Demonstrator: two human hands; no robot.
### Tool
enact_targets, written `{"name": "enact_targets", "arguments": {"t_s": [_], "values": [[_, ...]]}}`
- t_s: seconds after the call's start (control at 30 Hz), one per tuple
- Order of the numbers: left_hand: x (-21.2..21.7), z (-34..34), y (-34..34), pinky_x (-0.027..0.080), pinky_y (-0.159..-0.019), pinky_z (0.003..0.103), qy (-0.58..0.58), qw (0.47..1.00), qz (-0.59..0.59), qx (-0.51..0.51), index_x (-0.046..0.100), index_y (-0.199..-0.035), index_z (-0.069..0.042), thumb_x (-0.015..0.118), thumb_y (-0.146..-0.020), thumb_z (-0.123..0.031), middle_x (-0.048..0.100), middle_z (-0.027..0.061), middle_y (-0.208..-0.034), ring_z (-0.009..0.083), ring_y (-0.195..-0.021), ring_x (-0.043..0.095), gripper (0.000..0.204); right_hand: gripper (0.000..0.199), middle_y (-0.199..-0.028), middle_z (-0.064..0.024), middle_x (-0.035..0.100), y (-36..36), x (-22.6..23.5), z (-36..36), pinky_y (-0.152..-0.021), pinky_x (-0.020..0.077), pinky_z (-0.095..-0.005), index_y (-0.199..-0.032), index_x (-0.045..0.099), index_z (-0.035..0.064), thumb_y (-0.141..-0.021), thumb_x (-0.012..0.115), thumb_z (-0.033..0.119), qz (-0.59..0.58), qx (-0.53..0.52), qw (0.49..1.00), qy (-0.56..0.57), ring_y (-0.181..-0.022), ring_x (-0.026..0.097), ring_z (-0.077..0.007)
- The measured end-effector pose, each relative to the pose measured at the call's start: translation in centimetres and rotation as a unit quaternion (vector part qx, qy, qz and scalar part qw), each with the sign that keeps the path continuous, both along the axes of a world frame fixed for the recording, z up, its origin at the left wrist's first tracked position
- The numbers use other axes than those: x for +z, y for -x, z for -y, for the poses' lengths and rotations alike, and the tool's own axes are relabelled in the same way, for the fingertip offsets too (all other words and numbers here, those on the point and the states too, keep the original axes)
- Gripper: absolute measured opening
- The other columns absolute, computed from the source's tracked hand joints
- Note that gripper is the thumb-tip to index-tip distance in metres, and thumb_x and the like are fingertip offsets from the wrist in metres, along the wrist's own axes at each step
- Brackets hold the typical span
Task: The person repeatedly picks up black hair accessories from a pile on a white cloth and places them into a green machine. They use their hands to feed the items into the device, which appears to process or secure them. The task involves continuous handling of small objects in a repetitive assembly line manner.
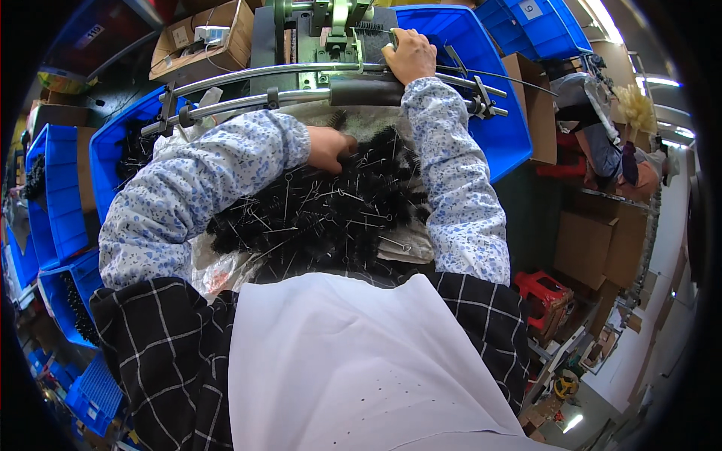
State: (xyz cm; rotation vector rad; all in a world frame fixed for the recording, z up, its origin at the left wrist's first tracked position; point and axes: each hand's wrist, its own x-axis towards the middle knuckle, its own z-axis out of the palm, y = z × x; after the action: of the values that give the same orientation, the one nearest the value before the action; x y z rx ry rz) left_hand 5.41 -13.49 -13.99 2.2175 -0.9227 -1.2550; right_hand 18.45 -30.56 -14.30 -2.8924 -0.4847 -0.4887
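A heap of black wire brushes (331, 214) with looped metal ends lies on a pale sheet in front of me. My left hand (329, 149) is at the heap's far side, its fingers curled and partly hidden; a bristle end (338, 119) sticks out just beyond them. My right hand (412, 57) reaches over the metal rails to the machine (338, 37). Its thumb and forefinger are closed at the wire end of a black brush (370, 27), whose bristles lie beside the machine's green-lit head.
Two curved metal rails (278, 71) with a dark padded sleeve (366, 92) cross between me and the machine. Blue bins stand to the right (511, 143) and left (101, 146) of it. An open cardboard box (203, 45) sits at the far left.
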Motion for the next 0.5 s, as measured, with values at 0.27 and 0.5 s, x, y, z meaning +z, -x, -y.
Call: {"name": "enact_targets", "arguments": {"t_s": [0.27, 0.5], "values": [[2.4, 1.4, -0.8, 0.047, -0.077, 0.038, -0.119, 0.99, 0.031, -0.065, 0.041, -0.122, -0.003, 0.068, -0.066, -0.015, 0.06, 0.0178, -0.093, 0.0297, -0.087, 0.059, 0.064, 0.02, -0.084, -0.0083, 0.063, 1.0, 1.1, -4.6, -0.074, 0.0409, -0.0411, -0.083, 0.062, 0.0076, -0.074, 0.056, 0.024, 0.009, 0.029, 0.999, -0.017, -0.082, 0.061, -0.0242], [8.2, 0.0, -1.2, 0.048, -0.066, 0.034, -0.102, 0.993, -0.055, -0.032, 0.039, -0.126, -0.007, 0.062, -0.067, -0.011, 0.059, 0.0173, -0.086, 0.0211, -0.077, 0.06, 0.063, 0.027, -0.091, -0.0068, 0.063, 1.5, 2.0, -5.3, -0.076, 0.0395, -0.0411, -0.093, 0.063, 0.0102, -0.074, 0.056, 0.028, -0.012, 0.02, 1.0, 0.021, -0.089, 0.059, -0.0239]]}}
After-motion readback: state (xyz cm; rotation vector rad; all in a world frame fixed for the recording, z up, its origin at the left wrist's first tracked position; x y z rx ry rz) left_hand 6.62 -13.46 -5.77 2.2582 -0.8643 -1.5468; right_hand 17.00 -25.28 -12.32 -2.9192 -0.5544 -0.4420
